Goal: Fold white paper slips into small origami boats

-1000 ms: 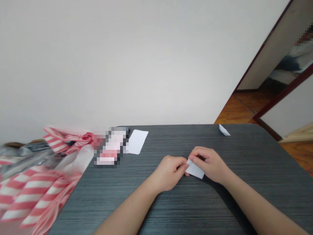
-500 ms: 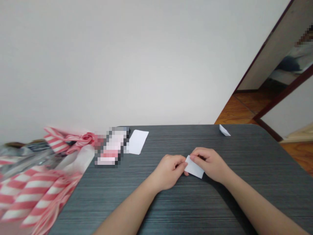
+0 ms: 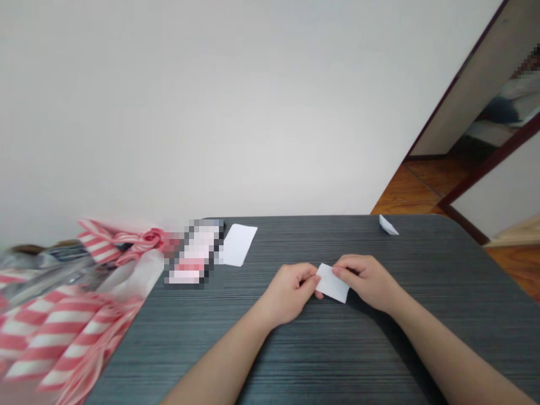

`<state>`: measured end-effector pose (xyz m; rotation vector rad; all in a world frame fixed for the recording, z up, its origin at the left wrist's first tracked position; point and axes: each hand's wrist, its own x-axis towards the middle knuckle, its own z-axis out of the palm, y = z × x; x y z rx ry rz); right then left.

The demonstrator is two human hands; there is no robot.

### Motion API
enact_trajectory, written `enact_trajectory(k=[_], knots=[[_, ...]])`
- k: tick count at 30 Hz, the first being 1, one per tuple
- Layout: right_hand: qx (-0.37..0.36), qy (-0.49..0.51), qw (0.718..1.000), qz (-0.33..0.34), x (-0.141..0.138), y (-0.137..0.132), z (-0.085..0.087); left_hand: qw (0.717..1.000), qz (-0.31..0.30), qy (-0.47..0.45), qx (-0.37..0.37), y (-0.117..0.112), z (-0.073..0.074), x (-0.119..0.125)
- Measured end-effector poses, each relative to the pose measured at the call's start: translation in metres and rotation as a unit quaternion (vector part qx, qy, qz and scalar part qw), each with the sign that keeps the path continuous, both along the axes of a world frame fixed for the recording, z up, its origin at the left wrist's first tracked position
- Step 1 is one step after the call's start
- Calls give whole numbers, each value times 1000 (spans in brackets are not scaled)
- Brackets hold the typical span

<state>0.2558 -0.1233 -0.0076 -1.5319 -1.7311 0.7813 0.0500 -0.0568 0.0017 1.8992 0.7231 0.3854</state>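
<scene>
A small piece of white paper (image 3: pixel 332 284) is held between both hands, a little above or on the dark table. My left hand (image 3: pixel 293 292) pinches its left edge between thumb and fingers. At its upper right edge, my right hand (image 3: pixel 369 281) closes thumb and fingertips on the same paper. Whether the paper is folded into layers I cannot tell. A small folded white paper piece (image 3: pixel 388 225) rests near the far right edge of the table, apart from the hands.
The dark, wood-grained table (image 3: pixel 287 360) backs onto a white wall (image 3: pixel 270 112). A stack or sheet of white paper (image 3: pixel 238 245) lies at the back left, beside a pixelated phone-like object (image 3: pixel 194 251). Red-and-white striped fabric (image 3: pixel 63 332) is heaped left of the table; a doorway opens at right.
The paper has shifted slightly left and up, and more of it shows between the hands. My right hand's grip sits a little farther along its upper edge, away from the left hand.
</scene>
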Motion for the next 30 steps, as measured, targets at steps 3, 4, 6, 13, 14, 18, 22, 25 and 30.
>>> enact_trajectory(k=[3, 4, 6, 13, 14, 18, 22, 25, 30], knots=[[1, -17, 1000, -2, 1, -1, 2, 1000, -2, -4, -6, 0, 0, 0], [2, -20, 1000, -4, 1, -2, 2, 1000, -4, -5, -7, 0, 0, 0], [4, -20, 1000, -6, 1, -2, 2, 1000, -2, -7, -11, 1, 0, 0], [-3, -36, 999, -1, 7, 0, 1, 1000, 14, 5, -22, 2, -1, 0], [-3, -41, 999, 0, 7, 0, 1, 1000, 13, 6, -21, 2, -1, -1], [-3, -42, 999, -2, 10, 0, 1, 1000, 13, 3, -24, 2, -2, -1], [-4, -46, 999, 12, 12, 0, 2, 999, 21, -3, -48, 2, -4, -1], [-3, -59, 998, 8, 13, 0, 3, 998, 26, -3, -52, 2, -6, -1], [-16, -51, 999, 7, 15, 0, 1, 996, 36, -19, -75, 3, -11, -2]])
